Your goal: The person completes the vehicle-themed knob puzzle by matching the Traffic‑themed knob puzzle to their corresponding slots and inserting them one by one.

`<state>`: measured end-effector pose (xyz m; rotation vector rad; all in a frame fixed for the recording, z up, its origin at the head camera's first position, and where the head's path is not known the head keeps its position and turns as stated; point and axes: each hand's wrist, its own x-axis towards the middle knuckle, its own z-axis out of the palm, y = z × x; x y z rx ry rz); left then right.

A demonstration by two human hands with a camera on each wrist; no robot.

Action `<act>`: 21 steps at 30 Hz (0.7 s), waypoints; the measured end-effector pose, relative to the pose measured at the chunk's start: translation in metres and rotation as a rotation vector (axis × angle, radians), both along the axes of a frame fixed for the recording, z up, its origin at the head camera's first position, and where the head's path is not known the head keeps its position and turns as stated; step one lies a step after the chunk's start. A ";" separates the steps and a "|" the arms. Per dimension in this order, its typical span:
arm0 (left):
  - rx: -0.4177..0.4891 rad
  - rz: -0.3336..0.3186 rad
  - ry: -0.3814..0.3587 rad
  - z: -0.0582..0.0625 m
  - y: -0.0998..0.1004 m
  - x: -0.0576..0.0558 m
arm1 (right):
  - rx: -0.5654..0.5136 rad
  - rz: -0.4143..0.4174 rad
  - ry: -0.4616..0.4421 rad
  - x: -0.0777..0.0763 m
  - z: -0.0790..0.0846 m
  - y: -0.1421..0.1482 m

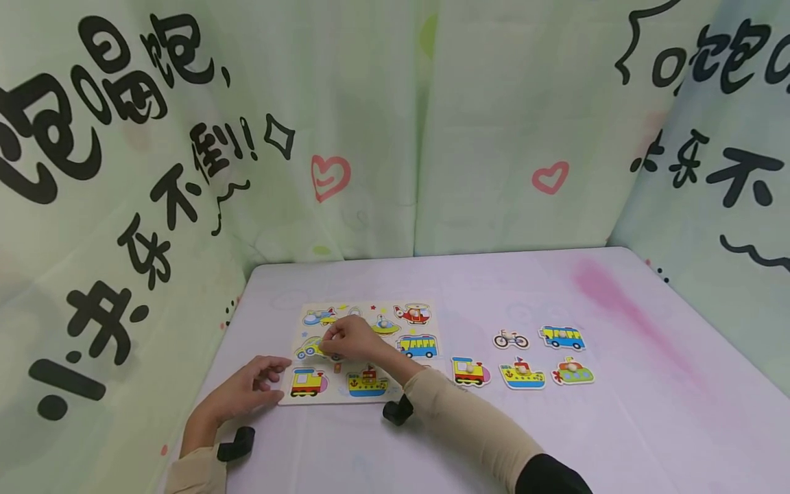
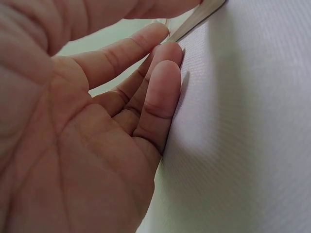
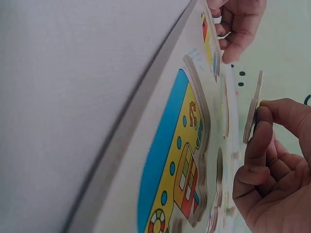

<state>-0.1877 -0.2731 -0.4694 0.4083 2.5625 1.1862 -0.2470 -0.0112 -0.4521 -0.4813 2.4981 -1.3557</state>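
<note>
A wooden puzzle board (image 1: pixel 336 394) with vehicle pictures lies on the table. Over its middle row, my right hand (image 1: pixel 354 339) pinches a thin wooden puzzle piece (image 3: pixel 252 114), seen edge-on in the right wrist view. At those fingertips in the head view is a yellow car (image 1: pixel 310 347); whether it is the piece or the board's picture I cannot tell. My left hand (image 1: pixel 249 384) touches the board's left edge with thumb and index finger, its other fingers loosely bent. The board's ship picture (image 3: pixel 177 155) sits in a recess below the right hand.
Right of the board lie several loose pieces: a bicycle (image 1: pixel 510 339), a bus (image 1: pixel 562 337), a train (image 1: pixel 469 371), a ship (image 1: pixel 522 375) and a submarine (image 1: pixel 572 371). A printed curtain (image 1: pixel 382 226) stands around the table (image 1: pixel 617 439) at the back and sides.
</note>
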 end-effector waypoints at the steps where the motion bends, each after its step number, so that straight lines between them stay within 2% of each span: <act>1: -0.002 -0.002 0.000 0.000 -0.001 0.000 | 0.006 0.003 0.004 0.000 0.000 -0.002; 12: 0.008 -0.033 0.029 0.000 -0.002 -0.006 | 0.000 0.023 -0.010 -0.007 -0.003 -0.015; 21: 0.050 -0.051 0.036 -0.002 -0.004 0.000 | 0.116 0.019 0.093 -0.011 -0.002 -0.028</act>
